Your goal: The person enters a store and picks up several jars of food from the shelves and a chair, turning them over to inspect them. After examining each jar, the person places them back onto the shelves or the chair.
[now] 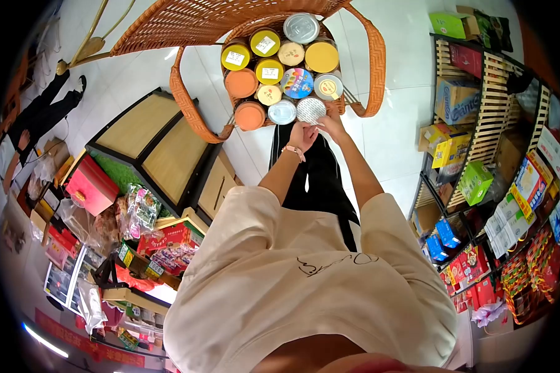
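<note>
A round jar with a whitish, finely patterned lid [310, 110] is at the front edge of a wicker chair [377, 68]. My left hand [303, 136] has its fingers curled against the near side of this jar. My right hand [334, 126] closes on the jar's near right side, its thumb close to my left fingertips. The fingertips are small and partly hidden. Around it on the seat stand several lidded jars: a clear-lidded one [282, 112], an orange-lidded one [251, 116], a blue printed one [297, 83] and a yellow-lidded one [322, 57].
To the right, slatted shelves [473, 137] carry boxes and packets. A wood-panelled display stand [162, 133] is on the left, with bagged goods and a red box [92, 184] near it. Pale floor tiles [395, 118] surround the chair. Another person's dark-trousered legs [40, 112] show far left.
</note>
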Demonstrator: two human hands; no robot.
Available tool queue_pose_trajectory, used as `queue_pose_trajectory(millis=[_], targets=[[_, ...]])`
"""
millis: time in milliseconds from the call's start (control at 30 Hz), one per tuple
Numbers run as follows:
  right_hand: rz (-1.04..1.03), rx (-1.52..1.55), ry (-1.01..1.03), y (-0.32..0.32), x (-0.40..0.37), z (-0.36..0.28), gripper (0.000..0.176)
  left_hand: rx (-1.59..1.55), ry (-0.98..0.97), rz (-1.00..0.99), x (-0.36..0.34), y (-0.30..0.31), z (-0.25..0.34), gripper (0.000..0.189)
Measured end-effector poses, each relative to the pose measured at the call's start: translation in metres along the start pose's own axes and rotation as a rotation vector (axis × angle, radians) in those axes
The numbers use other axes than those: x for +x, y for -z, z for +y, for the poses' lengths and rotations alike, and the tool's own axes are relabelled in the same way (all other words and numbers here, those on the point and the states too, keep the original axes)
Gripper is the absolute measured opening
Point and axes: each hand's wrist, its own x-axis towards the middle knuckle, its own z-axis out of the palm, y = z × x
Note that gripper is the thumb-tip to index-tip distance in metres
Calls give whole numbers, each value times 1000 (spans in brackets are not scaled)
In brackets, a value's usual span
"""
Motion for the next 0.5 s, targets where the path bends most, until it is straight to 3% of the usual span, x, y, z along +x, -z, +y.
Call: queue_pose_trajectory(millis=[100,133,200,233,300,367,500], targets=[[-15,94,-62,5,-6,-3,65,62,-81,-3,-4,6,-2,13],[-81,67,-64,2,-15,-19,59,115,-5,31,-10,10,-2,18],[-34,56,-48,16,-1,10,48,220,139,85,-21,10,5,26],[-53,47,-51,21,-1,14,44,322,144,115,-16,24,4,42],[1,115,-100,26,-25,19,40,674,-33,142,-55,20,0,50],[-51,47,-131,43,-51,31,38,754,-124,192,-75,38,-2,56],[-147,-421,-230,95,-90,45,46,1013,-296,420,-96,103,-11,48]])
